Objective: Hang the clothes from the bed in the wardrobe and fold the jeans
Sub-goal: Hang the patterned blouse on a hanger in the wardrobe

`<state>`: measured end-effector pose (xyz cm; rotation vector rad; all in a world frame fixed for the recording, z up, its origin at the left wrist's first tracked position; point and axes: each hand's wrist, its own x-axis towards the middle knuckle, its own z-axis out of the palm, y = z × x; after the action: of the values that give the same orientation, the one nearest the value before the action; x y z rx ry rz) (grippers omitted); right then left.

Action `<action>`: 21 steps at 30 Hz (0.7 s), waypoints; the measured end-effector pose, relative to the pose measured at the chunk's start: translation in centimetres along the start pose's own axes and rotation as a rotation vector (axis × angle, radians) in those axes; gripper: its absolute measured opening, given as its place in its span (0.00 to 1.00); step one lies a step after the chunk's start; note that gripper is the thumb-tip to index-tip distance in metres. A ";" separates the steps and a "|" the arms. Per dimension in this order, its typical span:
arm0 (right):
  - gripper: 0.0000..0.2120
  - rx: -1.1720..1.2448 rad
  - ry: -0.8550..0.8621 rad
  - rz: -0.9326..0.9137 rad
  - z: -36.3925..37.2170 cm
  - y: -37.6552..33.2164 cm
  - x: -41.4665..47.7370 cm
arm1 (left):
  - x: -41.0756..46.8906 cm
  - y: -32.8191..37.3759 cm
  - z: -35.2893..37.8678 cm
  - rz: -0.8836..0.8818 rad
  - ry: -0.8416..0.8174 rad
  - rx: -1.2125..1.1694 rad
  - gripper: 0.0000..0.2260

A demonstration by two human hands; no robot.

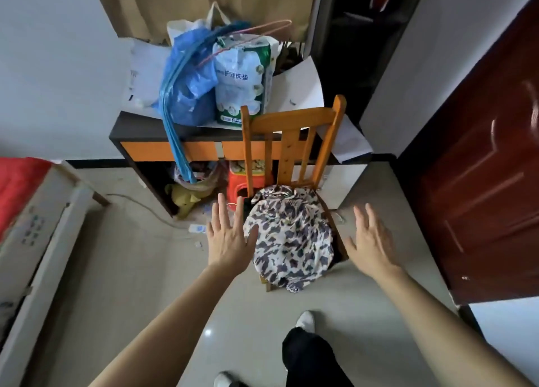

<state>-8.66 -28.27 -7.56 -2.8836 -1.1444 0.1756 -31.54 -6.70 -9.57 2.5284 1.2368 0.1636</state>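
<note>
A cream garment with dark blotchy print (288, 238) lies bunched over the seat of a wooden chair (291, 141) in the middle of the view. My left hand (229, 238) hovers just left of it, fingers straight and spread, holding nothing. My right hand (369, 240) is stretched out to the right of the chair, also spread and empty. The bed (35, 226) with a red cover (17, 179) shows at the left edge. Several wire hangers (262, 29) poke out among bags on the desk. A dark wardrobe opening (361, 36) is at the top right.
A desk (140, 135) stands behind the chair, piled with a blue plastic bag (189, 86) and a white pack (242, 80). A red stool (245, 182) and clutter sit under it. A dark red door (490, 167) is at the right. My feet stand on the tiled floor (140, 270).
</note>
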 end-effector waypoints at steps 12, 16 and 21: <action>0.32 0.147 -0.400 -0.067 10.4 9.2 14.8 | 7.7 8.3 13.2 -0.273 -0.284 0.080 0.39; 0.32 0.267 -0.500 0.065 14.9 10.9 19.2 | 11.3 10.8 17.4 -0.305 -0.300 0.028 0.41; 0.27 0.364 -0.594 0.110 22.8 10.7 22.8 | 16.0 10.1 25.2 -0.221 -0.355 0.041 0.39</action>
<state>12.37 -20.67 -33.06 -2.6186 -0.8732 1.1709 -8.07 -5.85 -30.56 2.2982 1.3641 -0.3489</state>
